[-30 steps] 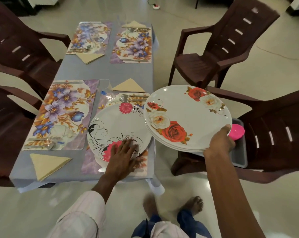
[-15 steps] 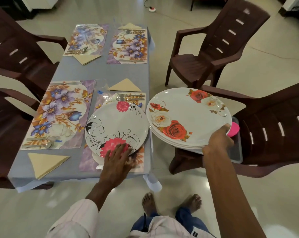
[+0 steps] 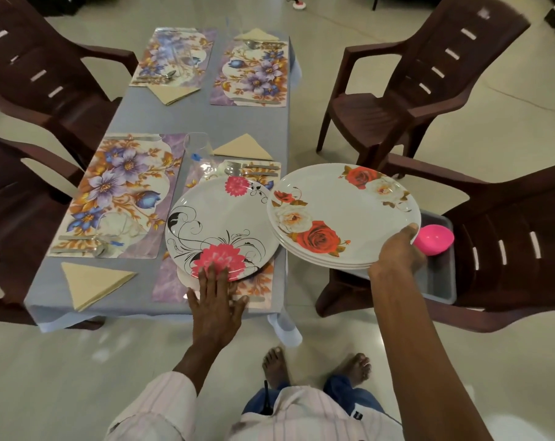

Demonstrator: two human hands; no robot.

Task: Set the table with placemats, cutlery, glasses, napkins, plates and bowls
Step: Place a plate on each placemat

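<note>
Your left hand (image 3: 217, 300) reaches forward from a striped sleeve (image 3: 161, 405), palm down, with the fingers straight and fanned apart. The fingertips (image 3: 211, 269) rest on the near rim of the pink-flower plate (image 3: 219, 218), over its large pink bloom. That plate lies flat on the placemat (image 3: 169, 288) at the near right corner of the table (image 3: 247, 122) and covers most of the mat.

Your right arm stretches out bare, to the right of the table. Your right hand (image 3: 397, 249) grips the stack of rose plates (image 3: 340, 205) at its near right edge, thumb curled over the top rim, the other fingers hidden underneath. The stack hangs in the air just beside the table edge. Its left rim meets the pink-flower plate's right rim in the view, but you cannot tell whether they touch. Just past your right hand, a pink bowl (image 3: 435, 238) sits in a grey tub (image 3: 441, 284) on the chair (image 3: 508, 249).

A small white label (image 3: 359, 416) on your dark trousers is too small to read. So is the blue sticker (image 3: 196, 156) on the glass (image 3: 200, 144) just beyond the plate.
</note>
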